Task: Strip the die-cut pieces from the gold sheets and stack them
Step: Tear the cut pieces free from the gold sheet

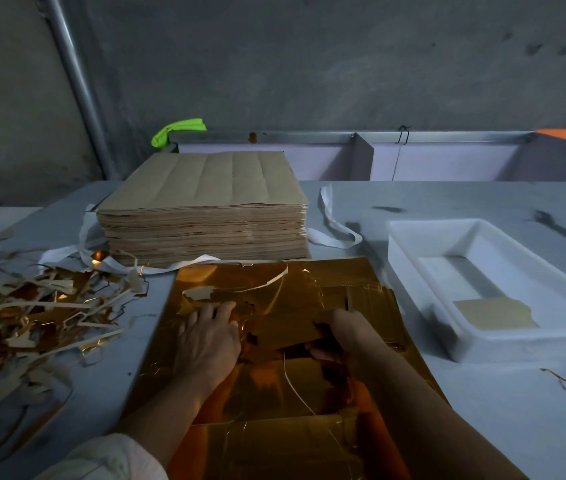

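A pile of shiny gold sheets (274,393) lies on the grey table in front of me, gold face up. My left hand (208,337) rests flat on the top sheet, fingers spread and pointing away. My right hand (340,336) grips a die-cut gold piece (285,329) at its right edge, fingers curled under it. A thin loose strip (260,289) curls across the far part of the sheet. Behind the gold pile stands a tall stack of brown-backed sheets (205,206).
A heap of gold and beige trimmings (32,313) covers the table at the left. A white plastic tray (423,237) at the right holds one beige piece (493,313). White strapping (333,223) trails around the tall stack. A metal-edged partition runs along the back.
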Demonstrator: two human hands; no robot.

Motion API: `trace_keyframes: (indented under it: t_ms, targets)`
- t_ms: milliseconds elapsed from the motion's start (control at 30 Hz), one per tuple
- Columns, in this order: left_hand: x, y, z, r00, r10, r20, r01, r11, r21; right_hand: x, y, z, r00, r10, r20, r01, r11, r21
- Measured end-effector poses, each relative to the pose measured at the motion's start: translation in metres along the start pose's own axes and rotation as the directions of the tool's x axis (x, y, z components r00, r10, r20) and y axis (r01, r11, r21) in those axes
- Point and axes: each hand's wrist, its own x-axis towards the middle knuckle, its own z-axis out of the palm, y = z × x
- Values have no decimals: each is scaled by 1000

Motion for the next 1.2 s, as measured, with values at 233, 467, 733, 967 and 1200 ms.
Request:
trace_keyframes:
  t_ms: [233, 467, 733, 967, 1200]
  targets:
    - [-1, 0, -10, 993, 51, 102, -50, 999, -10, 0, 1, 5, 999, -33, -10, 32, 998, -47]
    - [-1, 0, -8, 986, 64, 156, -67, 998, 12, 1, 4, 5, 998, -59, -3, 58, 996, -71]
    - [0, 1, -7, 987, 48, 153, -48, 999, -6, -1, 0, 3, 1000, -14, 17, 14, 1000, -3]
    - [0, 3, -10, 987, 47, 152, -45, 999, -17, -2, 1, -1, 998, -11, 56, 5, 994, 108]
    - [1, 1, -7, 987, 39, 156, -39, 999, -3, -2, 3, -7, 996, -41, 80, 21, 969, 246]
